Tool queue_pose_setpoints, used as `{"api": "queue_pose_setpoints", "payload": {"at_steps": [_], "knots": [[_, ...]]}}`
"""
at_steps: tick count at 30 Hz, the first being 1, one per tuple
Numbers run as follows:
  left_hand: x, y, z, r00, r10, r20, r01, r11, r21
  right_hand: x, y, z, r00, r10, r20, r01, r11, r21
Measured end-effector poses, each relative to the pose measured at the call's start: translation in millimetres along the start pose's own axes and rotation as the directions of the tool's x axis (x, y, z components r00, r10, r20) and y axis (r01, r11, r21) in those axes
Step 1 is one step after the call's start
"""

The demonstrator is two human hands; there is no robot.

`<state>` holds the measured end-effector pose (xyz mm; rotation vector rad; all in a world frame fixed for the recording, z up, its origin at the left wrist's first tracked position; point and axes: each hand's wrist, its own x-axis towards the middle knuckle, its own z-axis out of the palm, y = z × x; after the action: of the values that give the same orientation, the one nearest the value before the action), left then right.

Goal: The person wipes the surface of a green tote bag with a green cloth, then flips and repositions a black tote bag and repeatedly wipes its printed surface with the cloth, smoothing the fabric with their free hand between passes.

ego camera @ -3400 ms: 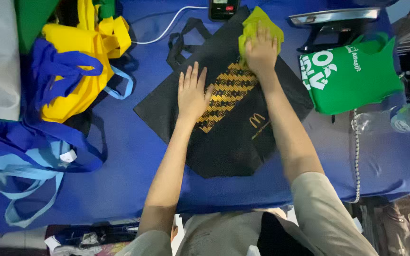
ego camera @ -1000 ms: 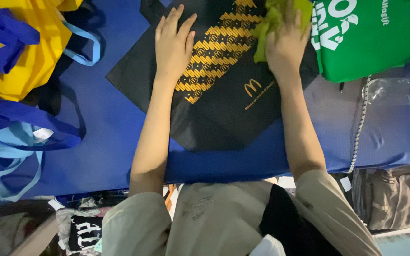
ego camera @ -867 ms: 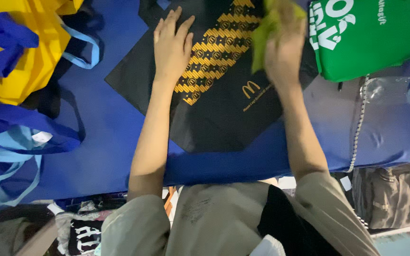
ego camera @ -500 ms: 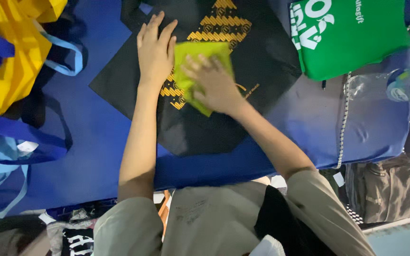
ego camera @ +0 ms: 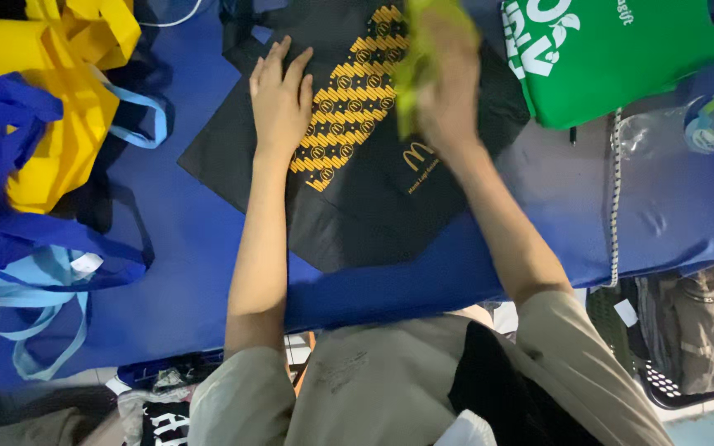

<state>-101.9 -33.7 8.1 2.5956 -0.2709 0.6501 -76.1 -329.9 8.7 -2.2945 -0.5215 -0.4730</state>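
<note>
our left hand (ego camera: 281,99) lies flat and released on the black fabric bag with gold pattern (ego camera: 357,182) on the blue table (ego camera: 208,281), while our blurred right hand (ego camera: 448,91) clenches a yellow-green cloth (ego camera: 413,62) over it, wiping seemingly unfinished.

Bag workshop: padded blue table (ego camera: 183,289), tote bags (ego camera: 51,124) piled.

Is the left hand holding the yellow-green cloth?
No, the left hand lies flat on the black bag, while the right hand holds the yellow-green cloth.
</note>
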Motion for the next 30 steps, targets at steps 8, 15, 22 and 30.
{"api": "queue_pose_setpoints", "payload": {"at_steps": [8, 15, 22, 30], "knots": [[1.1, -1.7, 3.2, 1.000, -0.018, 0.013, 0.018, 1.000, -0.006, -10.4, -91.0, 17.5, 0.808, -0.344, 0.478, 0.372, 0.928, 0.040], [3.4, -0.5, 2.1, 1.000, -0.002, 0.010, 0.001, 1.000, 0.005, 21.6, 6.3, -6.3, 0.967, -0.069, 0.246, 0.115, 0.978, -0.176], [2.7, -1.1, 1.7, 1.000, -0.008, 0.005, 0.008, 1.000, 0.027, 21.1, 37.1, -6.3, 0.994, 0.084, 0.071, -0.081, 0.996, -0.040], [0.7, -8.0, 7.0, 1.000, 0.000, -0.030, 0.001, 0.999, 0.033, -4.1, -69.8, 42.4, 0.819, -0.197, 0.539, 0.322, 0.935, -0.148]]}}
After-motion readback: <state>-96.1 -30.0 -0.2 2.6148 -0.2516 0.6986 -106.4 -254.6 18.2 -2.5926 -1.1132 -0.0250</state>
